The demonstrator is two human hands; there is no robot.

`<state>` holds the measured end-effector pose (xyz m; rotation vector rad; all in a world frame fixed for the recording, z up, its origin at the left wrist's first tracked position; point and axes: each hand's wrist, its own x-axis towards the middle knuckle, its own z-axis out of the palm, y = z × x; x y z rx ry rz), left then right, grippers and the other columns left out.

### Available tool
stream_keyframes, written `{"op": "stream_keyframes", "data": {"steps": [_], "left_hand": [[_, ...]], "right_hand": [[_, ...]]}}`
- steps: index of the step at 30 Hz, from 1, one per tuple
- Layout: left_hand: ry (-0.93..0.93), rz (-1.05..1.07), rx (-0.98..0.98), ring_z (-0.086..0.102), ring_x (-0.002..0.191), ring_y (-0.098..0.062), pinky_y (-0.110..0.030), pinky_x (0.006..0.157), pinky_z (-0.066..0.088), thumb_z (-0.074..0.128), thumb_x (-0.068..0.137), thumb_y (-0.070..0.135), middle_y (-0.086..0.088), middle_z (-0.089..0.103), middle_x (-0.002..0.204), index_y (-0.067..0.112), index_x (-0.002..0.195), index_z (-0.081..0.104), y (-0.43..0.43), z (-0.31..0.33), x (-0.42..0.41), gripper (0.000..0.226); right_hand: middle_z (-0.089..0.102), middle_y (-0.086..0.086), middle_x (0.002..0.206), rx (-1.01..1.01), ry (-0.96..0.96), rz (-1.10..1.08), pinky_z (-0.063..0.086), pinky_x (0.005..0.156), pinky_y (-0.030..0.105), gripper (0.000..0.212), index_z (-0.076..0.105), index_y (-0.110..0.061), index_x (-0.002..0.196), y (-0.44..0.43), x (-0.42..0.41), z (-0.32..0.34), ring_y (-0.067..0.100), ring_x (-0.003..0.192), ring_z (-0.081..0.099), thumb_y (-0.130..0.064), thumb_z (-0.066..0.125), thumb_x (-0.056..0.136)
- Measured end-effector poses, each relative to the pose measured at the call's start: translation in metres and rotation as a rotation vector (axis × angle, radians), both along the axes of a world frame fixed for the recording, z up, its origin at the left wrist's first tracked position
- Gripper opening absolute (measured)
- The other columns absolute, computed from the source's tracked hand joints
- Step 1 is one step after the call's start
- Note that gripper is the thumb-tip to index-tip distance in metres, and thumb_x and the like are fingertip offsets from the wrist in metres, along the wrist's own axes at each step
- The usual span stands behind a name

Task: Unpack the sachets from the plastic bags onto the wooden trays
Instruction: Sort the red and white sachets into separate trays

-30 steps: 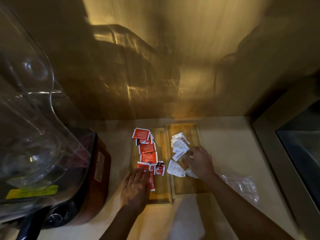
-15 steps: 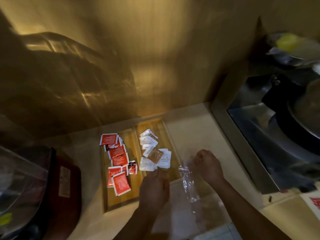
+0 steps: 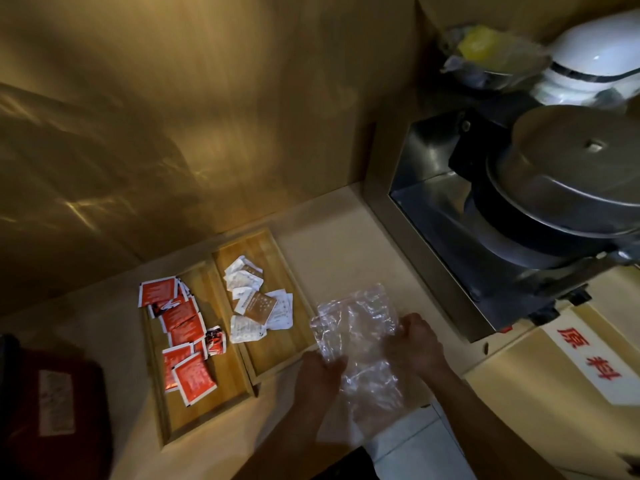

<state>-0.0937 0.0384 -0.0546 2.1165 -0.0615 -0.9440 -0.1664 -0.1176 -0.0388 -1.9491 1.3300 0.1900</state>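
Two wooden trays lie side by side on the beige counter. The left tray (image 3: pixel 228 393) holds several red sachets (image 3: pixel 183 323). The right tray (image 3: pixel 277 355) holds several white sachets (image 3: pixel 246 329) and a brown one (image 3: pixel 259 306). To the right of the trays, a clear plastic bag (image 3: pixel 353 320) is spread between my hands. My left hand (image 3: pixel 320 372) grips its lower left edge. My right hand (image 3: pixel 415 344) grips its right edge. No sachet shows inside the bag.
A steel machine with a round lid (image 3: pixel 561 188) sits in a recess at the right. A white label with red characters (image 3: pixel 588 358) lies on the counter beside it. A dark red appliance (image 3: pixel 52 410) stands at the left. The wooden wall (image 3: pixel 207 116) rises behind the trays.
My view has swung to the right. Both hands left the sachets on the trays and moved right. They took hold of the plastic bag and spread it out.
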Motion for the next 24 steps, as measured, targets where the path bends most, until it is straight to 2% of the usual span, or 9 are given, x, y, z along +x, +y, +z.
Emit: {"op": "stream_keyframes", "data": {"steps": [2,5,8,11,14,17,20,22,24], "left_hand": [[0.076,0.091,-0.030,0.068,0.079,-0.029,-0.044,0.080,0.055,0.068,0.080,0.028,-0.017,0.069,0.081,0.010,0.070,0.061,-0.005,-0.003,0.001,0.021],[0.165,0.180,-0.092,0.069,0.083,-0.036,-0.051,0.079,0.056,0.066,0.076,0.023,-0.024,0.070,0.083,0.003,0.075,0.067,-0.008,-0.013,-0.001,0.020],[0.129,0.178,-0.133,0.067,0.084,-0.042,-0.058,0.079,0.053,0.061,0.074,0.013,-0.021,0.068,0.078,0.012,0.067,0.062,-0.003,-0.028,0.002,0.008],[0.068,0.151,-0.224,0.068,0.082,-0.032,-0.046,0.076,0.057,0.049,0.085,-0.003,-0.016,0.069,0.085,0.007,0.080,0.063,-0.002,0.008,0.008,0.018],[0.042,0.133,-0.354,0.067,0.074,-0.018,-0.034,0.068,0.056,0.046,0.092,0.000,-0.003,0.070,0.076,0.008,0.081,0.064,0.001,0.037,0.019,0.022],[0.001,0.042,-0.451,0.061,0.065,-0.008,-0.028,0.062,0.053,0.048,0.095,0.011,0.006,0.062,0.067,0.010,0.075,0.056,0.007,0.060,0.032,0.021],[0.009,0.090,-0.465,0.057,0.055,-0.001,-0.017,0.053,0.049,0.046,0.096,0.010,0.010,0.061,0.059,0.010,0.073,0.055,0.011,0.073,0.045,0.024],[0.047,0.148,-0.491,0.067,0.066,-0.009,-0.025,0.057,0.056,0.051,0.093,0.012,-0.006,0.067,0.072,0.003,0.085,0.061,0.013,0.080,0.051,0.015],[0.091,0.174,-0.482,0.070,0.087,-0.023,-0.040,0.073,0.058,0.061,0.088,0.018,-0.016,0.070,0.095,0.001,0.100,0.063,0.015,0.082,0.053,0.020]], "right_hand": [[0.061,0.007,0.098,0.098,-0.075,-0.045,0.051,0.084,0.042,0.032,0.054,-0.009,0.102,0.001,-0.002,-0.002,0.026,0.091,0.061,-0.023,0.065,0.076],[0.061,0.007,0.086,0.196,-0.146,-0.061,0.052,0.071,0.038,0.018,0.056,-0.011,0.089,0.003,-0.002,-0.004,0.024,0.079,0.060,-0.017,0.065,0.075],[0.062,0.009,0.080,0.282,-0.206,-0.081,0.049,0.059,0.030,0.011,0.059,-0.011,0.081,0.000,-0.001,-0.007,0.022,0.068,0.059,-0.012,0.067,0.074],[0.063,0.010,0.074,0.413,-0.328,-0.118,0.050,0.056,0.024,0.010,0.061,-0.008,0.075,-0.006,0.002,-0.006,0.020,0.064,0.059,-0.004,0.070,0.075],[0.059,0.009,0.068,0.536,-0.467,-0.182,0.046,0.045,0.013,0.010,0.061,-0.003,0.077,-0.010,0.007,0.006,0.016,0.059,0.055,0.005,0.067,0.076],[0.065,0.009,0.070,0.721,-0.525,-0.117,0.046,0.049,0.019,0.005,0.066,-0.003,0.083,-0.017,0.012,0.019,0.015,0.057,0.060,-0.003,0.067,0.078],[0.067,0.014,0.076,0.836,-0.533,-0.031,0.044,0.055,0.025,0.018,0.068,0.003,0.091,-0.025,0.020,0.029,0.021,0.063,0.060,-0.008,0.069,0.077],[0.062,0.019,0.076,0.838,-0.573,-0.007,0.039,0.057,0.027,0.019,0.068,0.003,0.082,-0.027,0.028,0.034,0.022,0.065,0.053,-0.009,0.073,0.070],[0.062,0.012,0.063,0.808,-0.608,-0.018,0.042,0.053,0.024,0.006,0.067,-0.005,0.067,-0.029,0.036,0.038,0.019,0.052,0.054,-0.007,0.071,0.071]]}}
